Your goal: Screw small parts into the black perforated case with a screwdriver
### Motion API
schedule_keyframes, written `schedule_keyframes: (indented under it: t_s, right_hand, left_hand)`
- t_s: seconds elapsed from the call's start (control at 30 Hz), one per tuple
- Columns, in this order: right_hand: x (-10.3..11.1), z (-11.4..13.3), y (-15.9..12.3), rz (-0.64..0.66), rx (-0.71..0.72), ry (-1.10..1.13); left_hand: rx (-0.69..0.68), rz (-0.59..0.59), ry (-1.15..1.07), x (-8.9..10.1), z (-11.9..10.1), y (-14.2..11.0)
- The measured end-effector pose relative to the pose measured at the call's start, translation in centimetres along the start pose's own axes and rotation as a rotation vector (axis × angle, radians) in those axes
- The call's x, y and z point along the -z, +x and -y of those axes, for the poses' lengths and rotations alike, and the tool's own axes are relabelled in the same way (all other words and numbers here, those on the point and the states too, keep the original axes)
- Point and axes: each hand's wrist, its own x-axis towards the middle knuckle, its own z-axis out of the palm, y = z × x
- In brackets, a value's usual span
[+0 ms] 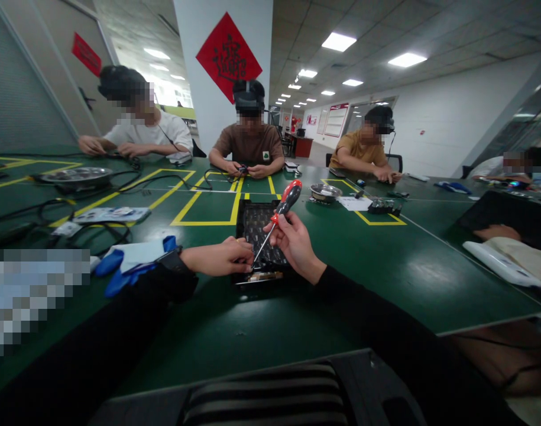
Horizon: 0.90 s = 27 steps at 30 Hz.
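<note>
Your right hand [297, 242] grasped the red-and-black screwdriver [289, 198] just where the handle met the shaft, with the shaft slanting down towards your left hand [223, 257]. The left fingers were bent at the near left edge of the open black case [240, 228], which lay on the green table [363, 266] in front of you; whether they pinched anything, I could not tell. The main risk was a slip: with the shaft so slanted and your hold so high, sideways force could have made the tip skid, scratching the case or jabbing the left fingertips close beside it. The tip was small and partly lost among dark parts, so it perhaps touched the case's near edge, though the view did not settle that. A push there could also have marked the pale brown strip [263, 276] inside that edge, or slid the case if the left hand was not bracing it. As for writing, the red diamond sign [229, 56] on the pillar carried dark, merged Chinese characters; the smaller red sign [87, 54] and the distant wall posters [336, 120] were unreadable, and no brand could be read on the screwdriver or case.
</note>
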Motion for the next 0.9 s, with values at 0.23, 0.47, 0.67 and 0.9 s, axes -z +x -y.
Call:
schedule_keyframes:
  t_s: [0.23, 0.47, 0.67, 0.9]
  right_hand:
    - [-0.09, 0.09, -0.02, -0.001, 0.0, -0.002]
    - [-0.05, 0.06, -0.02, 0.006, 0.004, 0.001]
    - [-0.05, 0.05, -0.08, 0.01, 0.008, 0.0]
    - [-0.04, 0.02, -0.04, 0.007, 0.001, -0.001]
  left_hand:
    - [0.004, 0.009, -0.012, 0.06, 0.13, 0.04]
    - [0.033, 0.015, -0.019, 0.24, -0.09, 0.01]
    - [0.033, 0.015, -0.028, 0.2, -0.03, 0.04]
    - [0.062, 0.002, -0.017, 0.18, -0.13, 0.09]
